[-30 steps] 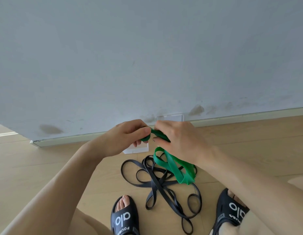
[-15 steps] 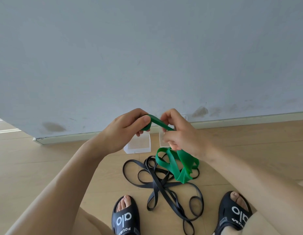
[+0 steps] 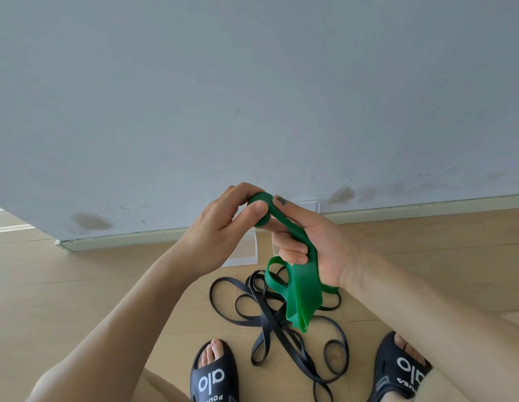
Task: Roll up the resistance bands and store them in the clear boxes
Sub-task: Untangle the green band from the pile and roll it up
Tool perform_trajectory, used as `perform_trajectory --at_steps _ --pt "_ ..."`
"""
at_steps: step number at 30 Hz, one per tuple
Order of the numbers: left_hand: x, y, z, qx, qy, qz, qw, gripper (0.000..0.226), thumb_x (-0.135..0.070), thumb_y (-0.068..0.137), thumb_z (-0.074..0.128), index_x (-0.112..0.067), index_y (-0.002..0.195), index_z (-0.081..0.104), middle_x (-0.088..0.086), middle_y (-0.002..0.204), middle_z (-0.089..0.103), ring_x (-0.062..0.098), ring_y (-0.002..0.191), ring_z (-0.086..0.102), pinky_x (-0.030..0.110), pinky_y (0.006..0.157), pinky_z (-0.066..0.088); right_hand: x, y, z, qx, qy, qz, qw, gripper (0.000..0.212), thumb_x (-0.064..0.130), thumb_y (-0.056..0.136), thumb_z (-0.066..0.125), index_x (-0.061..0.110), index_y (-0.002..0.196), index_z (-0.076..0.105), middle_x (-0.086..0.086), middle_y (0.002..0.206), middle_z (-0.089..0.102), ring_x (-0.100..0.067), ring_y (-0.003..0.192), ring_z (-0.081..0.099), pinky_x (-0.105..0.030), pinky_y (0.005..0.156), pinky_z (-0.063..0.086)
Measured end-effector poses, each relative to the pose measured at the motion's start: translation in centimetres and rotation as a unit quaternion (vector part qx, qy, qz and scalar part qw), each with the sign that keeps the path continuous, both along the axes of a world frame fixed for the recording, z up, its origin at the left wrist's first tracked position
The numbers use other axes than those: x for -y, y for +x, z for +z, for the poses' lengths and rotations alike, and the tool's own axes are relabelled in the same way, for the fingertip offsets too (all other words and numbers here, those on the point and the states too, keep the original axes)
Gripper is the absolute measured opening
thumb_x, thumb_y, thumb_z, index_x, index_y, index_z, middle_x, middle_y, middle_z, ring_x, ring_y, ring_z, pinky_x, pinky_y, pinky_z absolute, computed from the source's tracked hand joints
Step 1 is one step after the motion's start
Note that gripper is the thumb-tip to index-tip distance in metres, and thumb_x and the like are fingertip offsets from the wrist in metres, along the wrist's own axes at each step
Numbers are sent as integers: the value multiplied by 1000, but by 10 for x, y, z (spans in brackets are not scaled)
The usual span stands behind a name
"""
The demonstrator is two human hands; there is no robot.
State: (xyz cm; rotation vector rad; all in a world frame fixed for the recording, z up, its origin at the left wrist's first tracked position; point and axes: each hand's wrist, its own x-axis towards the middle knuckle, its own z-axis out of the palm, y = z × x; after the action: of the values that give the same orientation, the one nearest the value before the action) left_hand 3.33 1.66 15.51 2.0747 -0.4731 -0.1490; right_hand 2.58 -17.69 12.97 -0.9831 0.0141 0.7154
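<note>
Green resistance band (image 3: 303,285) is pinched at its rolled end by left hand (image 3: 220,227) fingers; right hand (image 3: 310,245) fingers curl around its strip. Black bands (image 3: 270,320) lie on the floor below the fingers, a clear box (image 3: 243,256) behind them.

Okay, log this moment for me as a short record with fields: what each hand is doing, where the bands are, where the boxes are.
left hand: pinches the rolled end of the green band
right hand: grips the green band, loose end hanging below
black bands: tangled on the floor, unrolled
clear boxes: on the floor by the wall, partly hidden behind the hands
slippers: black, either side of the black bands
</note>
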Motion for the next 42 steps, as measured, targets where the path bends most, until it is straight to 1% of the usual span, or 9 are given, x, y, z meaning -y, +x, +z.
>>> perform_trajectory --at_steps 5,9,16,20,23,25,30,38,42 --pt "1 1 -2 36 41 1 998 33 -57 99 41 -32 109 61 -12 106 65 19 112 58 43 95 48 1 2 2 1 -20 -6 1000 27 40 102 54 19 88 63 9 57 62 -13 50 13 -25 52 16" --pt "-10 6 -3 50 113 -55 991 33 -53 97 49 -25 109 63 -13 103 65 16 105 59 34 94 47 9 9 -7 6 -87 19 996 27 43 88 77 18 83 68 -8 68 33 -12 47 21 -20 45 27" --pt "-9 3 -1 65 216 -115 967 27 -54 88 69 -33 104 67 -18 93 63 4 94 56 17 80 43 13 11 -9 67 -223 31 972 45 36 82 85 9 104 56 2 59 46 -13 48 27 -25 46 25" --pt "-10 7 0 93 153 -101 979 17 -47 92 63 -30 94 67 -16 82 59 8 85 54 13 76 38 14 14 3 123 -242 71 960 48 51 94 68 6 107 62 1 66 67 -13 48 24 -31 53 19" --pt "-10 9 2 80 100 -80 989 14 -45 92 59 -33 95 66 -14 82 59 9 80 51 16 73 37 12 13 8 113 -164 131 971 41 52 104 49 19 96 71 -5 77 72 -11 50 21 -25 51 20" --pt "-11 10 3 48 53 -65 995 22 -43 92 59 -27 102 70 -13 86 64 10 81 53 18 76 41 12 12 3 70 -69 112 989 32 47 102 57 19 94 68 -20 81 54 -11 51 24 -21 48 24" --pt "-10 10 2 5 -5 -61 998 28 -45 92 62 -23 107 71 -9 97 72 18 92 60 30 86 47 12 13 -6 56 -13 76 995 24 40 98 61 16 101 65 -6 89 63 -9 54 32 -21 54 28" --pt "-12 8 -1 63 177 -70 980 21 -59 78 69 -45 93 65 -26 90 66 0 92 59 11 77 40 2 8 -27 75 -129 24 989 30 42 86 81 13 93 75 -7 77 69 -15 63 46 -28 62 30" --pt "-12 9 -4 76 214 -86 970 30 -58 86 64 -34 102 70 -23 88 62 -1 95 57 11 78 40 4 11 -25 98 -193 20 976 45 47 79 85 11 102 73 -6 79 70 -13 63 51 -29 64 35"
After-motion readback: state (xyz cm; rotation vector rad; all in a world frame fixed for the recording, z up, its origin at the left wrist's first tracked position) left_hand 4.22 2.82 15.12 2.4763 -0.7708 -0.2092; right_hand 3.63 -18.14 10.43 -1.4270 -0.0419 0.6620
